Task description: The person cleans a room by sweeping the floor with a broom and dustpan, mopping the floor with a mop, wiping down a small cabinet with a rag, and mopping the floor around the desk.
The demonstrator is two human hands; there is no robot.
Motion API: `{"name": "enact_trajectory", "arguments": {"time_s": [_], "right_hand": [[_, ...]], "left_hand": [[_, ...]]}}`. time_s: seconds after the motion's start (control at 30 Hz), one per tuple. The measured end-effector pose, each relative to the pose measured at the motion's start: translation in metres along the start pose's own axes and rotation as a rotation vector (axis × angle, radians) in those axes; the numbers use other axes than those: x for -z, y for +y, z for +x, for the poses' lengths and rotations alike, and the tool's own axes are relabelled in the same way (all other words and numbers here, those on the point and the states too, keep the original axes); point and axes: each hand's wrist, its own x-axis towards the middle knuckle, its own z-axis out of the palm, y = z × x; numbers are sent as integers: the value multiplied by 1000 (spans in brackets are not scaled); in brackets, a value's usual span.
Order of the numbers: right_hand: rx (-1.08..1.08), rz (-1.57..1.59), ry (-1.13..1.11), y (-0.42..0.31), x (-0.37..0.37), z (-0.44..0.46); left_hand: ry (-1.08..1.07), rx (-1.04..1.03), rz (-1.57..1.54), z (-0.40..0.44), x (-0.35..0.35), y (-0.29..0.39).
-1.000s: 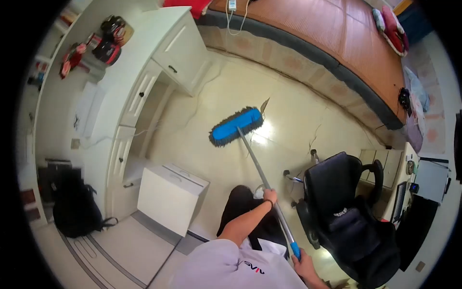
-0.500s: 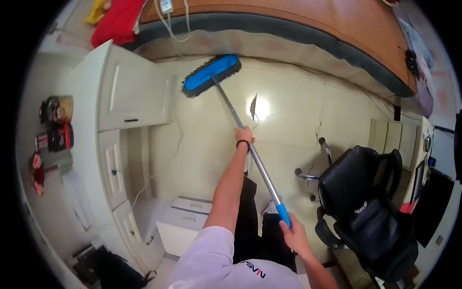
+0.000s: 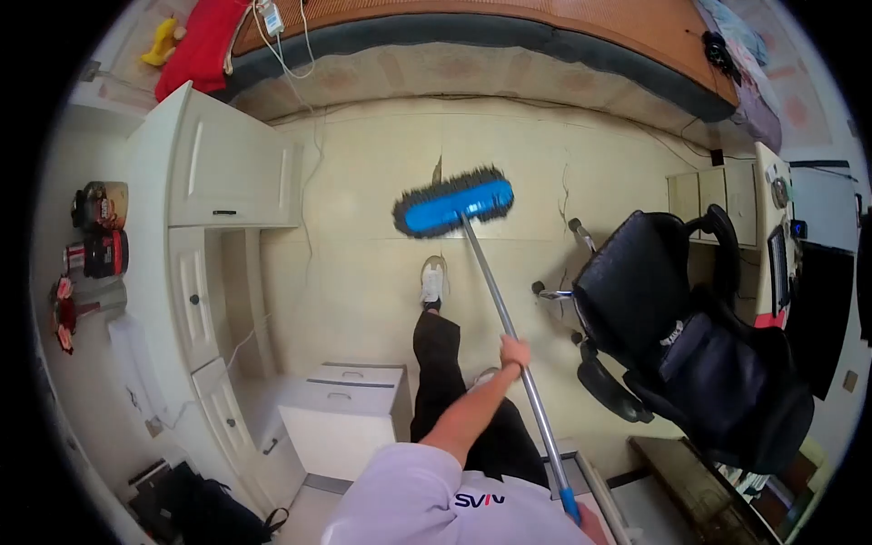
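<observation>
A dust mop (image 3: pixel 454 205) with a blue head and a dark grey fringe is over the pale tiled floor, covering part of a dark broken patch (image 3: pixel 437 171). Its silver pole slants down and right toward my body. My left hand (image 3: pixel 515 352) is wrapped around the middle of the pole. At the bottom edge, my right hand (image 3: pixel 592 527) holds the blue grip end, partly cut off by the view. My shoe (image 3: pixel 433 280) stands on the tiles just below the mop head.
A black office chair (image 3: pixel 681 327) on casters stands to the right, by a desk (image 3: pixel 772 200). White cabinets (image 3: pixel 232 163) line the left, with a low white drawer unit (image 3: pixel 336 427) nearer. A bed (image 3: pixel 490 27) spans the far side. Loose cables (image 3: pixel 313 163) trail down the left floor.
The mop head has come back toward me and rightward, away from the bed. Both hands have drawn back with the pole. My shoe now shows on the floor ahead.
</observation>
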Motion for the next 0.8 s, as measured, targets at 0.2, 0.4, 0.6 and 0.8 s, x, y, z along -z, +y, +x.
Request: {"name": "enact_trajectory", "arguments": {"time_s": [0.2, 0.4, 0.6, 0.8], "right_hand": [[-453, 84, -153, 50, 42, -96], [-392, 99, -169, -28, 28, -42], [-213, 354, 81, -175, -25, 114], [-363, 878, 109, -237, -25, 217]], "left_hand": [[-78, 93, 29, -122, -56, -80], [-26, -15, 45, -50, -33, -21], [38, -333, 222, 120, 38, 142], [-8, -374, 205, 196, 47, 271]]}}
